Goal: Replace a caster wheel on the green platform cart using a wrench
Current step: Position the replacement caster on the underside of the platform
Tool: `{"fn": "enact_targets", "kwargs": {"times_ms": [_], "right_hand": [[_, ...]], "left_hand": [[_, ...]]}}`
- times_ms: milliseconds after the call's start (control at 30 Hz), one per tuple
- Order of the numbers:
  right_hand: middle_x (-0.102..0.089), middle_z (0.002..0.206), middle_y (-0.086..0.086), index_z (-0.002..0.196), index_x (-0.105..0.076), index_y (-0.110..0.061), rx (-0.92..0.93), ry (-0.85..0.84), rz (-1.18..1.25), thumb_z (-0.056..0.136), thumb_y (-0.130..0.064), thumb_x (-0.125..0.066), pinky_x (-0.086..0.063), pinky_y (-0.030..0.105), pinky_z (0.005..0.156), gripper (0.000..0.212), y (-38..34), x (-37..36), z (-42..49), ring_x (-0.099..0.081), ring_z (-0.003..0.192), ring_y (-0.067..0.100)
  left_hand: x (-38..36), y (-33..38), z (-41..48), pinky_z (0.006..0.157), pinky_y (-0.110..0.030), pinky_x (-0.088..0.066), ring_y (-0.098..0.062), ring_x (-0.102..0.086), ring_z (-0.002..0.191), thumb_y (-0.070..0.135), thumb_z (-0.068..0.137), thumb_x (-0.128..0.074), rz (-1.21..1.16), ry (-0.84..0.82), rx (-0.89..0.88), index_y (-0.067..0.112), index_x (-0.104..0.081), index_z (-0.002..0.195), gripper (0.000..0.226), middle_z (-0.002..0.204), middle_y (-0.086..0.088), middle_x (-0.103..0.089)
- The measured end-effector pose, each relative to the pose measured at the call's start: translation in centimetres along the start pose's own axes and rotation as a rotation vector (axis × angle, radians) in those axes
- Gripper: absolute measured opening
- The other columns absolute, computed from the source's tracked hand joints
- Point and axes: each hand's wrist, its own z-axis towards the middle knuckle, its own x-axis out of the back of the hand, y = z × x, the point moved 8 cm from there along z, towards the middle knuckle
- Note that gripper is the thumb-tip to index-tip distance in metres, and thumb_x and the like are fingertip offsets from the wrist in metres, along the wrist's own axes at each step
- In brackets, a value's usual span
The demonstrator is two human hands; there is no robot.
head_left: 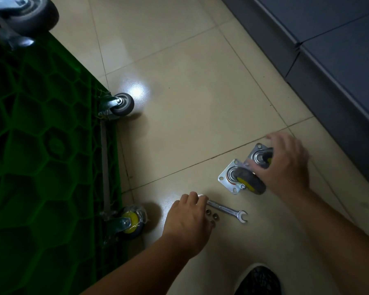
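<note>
Wrench (226, 209) flat on the floor tiles, both hands down near it beside the tipped green platform cart (41, 145).
The left hand (186, 220) is nearer, its fingers bent over the wrench's ring end by the loose nuts (212, 216); I cannot tell whether it grips. The wrench's long axis runs from that hand toward the right arm. Beyond the wrench, the right hand (285, 165) spreads wide over the farther of two loose casters (239, 177), hold unclear. Bare tile lies open around.

Left grip (188, 218) curled low, right grip (285, 165) spread, palm down.
</note>
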Motion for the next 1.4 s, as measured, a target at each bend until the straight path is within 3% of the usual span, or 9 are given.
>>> {"fn": "enact_targets", "kwargs": {"times_ms": [100,200,300,467,767,867,967,1067,1400], "right_hand": [[-0.05,0.142,0.014,0.14,-0.05,-0.015,-0.259,-0.284,-0.031,0.07,-0.042,-0.089,-0.04,0.049,0.102,0.084,5.2,-1.6,0.6,-0.046,0.13,0.037],[-0.057,0.123,0.013,0.119,-0.057,-0.016,-0.259,-0.404,0.035,0.075,-0.026,-0.087,-0.051,0.044,0.087,0.054,6.0,-2.7,0.4,-0.057,0.111,0.037],[-0.063,0.112,0.018,0.109,-0.056,-0.01,-0.239,-0.409,0.014,0.08,-0.017,-0.084,-0.051,0.043,0.081,0.04,5.9,-2.7,0.9,-0.061,0.1,0.038],[-0.067,0.103,0.022,0.104,-0.059,-0.005,-0.235,-0.319,0.018,0.082,-0.022,-0.084,-0.053,0.043,0.079,0.037,5.0,-1.9,0.5,-0.065,0.095,0.041],[-0.069,0.098,0.012,0.108,-0.062,-0.015,-0.205,-0.167,0.124,0.081,-0.021,-0.084,-0.047,0.035,0.073,0.034,1.9,5.2,-1.2,-0.063,0.088,0.034],[-0.071,0.096,0.0,0.112,-0.065,-0.025,-0.104,-0.18,0.189,0.079,-0.023,-0.086,-0.048,0.031,0.071,0.04,-1.5,9.1,-1.8,-0.063,0.085,0.022],[-0.069,0.093,-0.018,0.113,-0.065,-0.037,0.031,-0.188,0.251,0.075,-0.03,-0.089,-0.046,0.017,0.069,0.046,-6.9,13.8,-3.0,-0.065,0.084,0.004],[-0.069,0.095,-0.023,0.115,-0.065,-0.04,0.165,-0.2,0.309,0.073,-0.036,-0.089,-0.047,0.014,0.07,0.048,-13.4,18.7,-4.5,-0.065,0.09,-0.006],[-0.07,0.103,-0.023,0.116,-0.064,-0.042,0.475,-0.161,0.419,0.072,-0.038,-0.086,-0.05,0.007,0.076,0.049,-30.7,31.7,-12.8,-0.067,0.097,-0.001]], "left_hand": [[-0.2,0.0,-0.8,0.101,-0.032,-0.039,-0.021,-0.045,0.122,0.042,0.101,-0.044,0.008,-0.007,0.005,0.027,-0.031,0.156,0.058,0.141,0.002,-0.046],[-0.2,0.3,-1.5,0.1,-0.032,-0.04,-0.02,-0.046,0.12,0.041,0.101,-0.042,0.001,-0.007,0.0,0.027,-0.036,0.152,0.053,0.139,0.002,-0.047],[0.0,0.2,-2.1,0.101,-0.033,-0.04,-0.02,-0.045,0.121,0.041,0.1,-0.043,0.0,-0.005,-0.001,0.027,-0.038,0.15,0.052,0.138,0.002,-0.047],[0.7,0.1,-3.3,0.101,-0.033,-0.04,-0.02,-0.045,0.122,0.04,0.099,-0.045,-0.031,0.006,0.01,0.028,-0.038,0.15,0.053,0.138,0.003,-0.046],[4.5,0.0,-6.2,0.102,-0.032,-0.04,-0.019,-0.044,0.124,0.042,0.101,-0.044,-0.045,0.081,-0.042,0.029,-0.036,0.153,0.054,0.14,0.003,-0.046],[7.4,-0.2,-8.1,0.102,-0.032,-0.04,-0.018,-0.045,0.124,0.042,0.101,-0.043,-0.07,0.147,-0.046,0.03,-0.037,0.151,0.052,0.139,0.004,-0.046],[11.4,-1.0,-10.4,0.103,-0.029,-0.039,-0.015,-0.045,0.127,0.043,0.101,-0.044,-0.122,0.247,-0.053,0.031,-0.039,0.15,0.051,0.139,0.007,-0.046],[16.2,-2.3,-13.5,0.1,-0.026,-0.038,-0.011,-0.046,0.128,0.044,0.101,-0.047,-0.189,0.363,-0.045,0.034,-0.041,0.149,0.05,0.137,0.01,-0.048],[31.0,-8.0,-27.0,0.107,-0.029,-0.042,-0.006,-0.049,0.13,0.039,0.098,-0.06,-0.284,0.638,-0.143,0.032,-0.056,0.14,0.043,0.134,0.013,-0.054]]}}
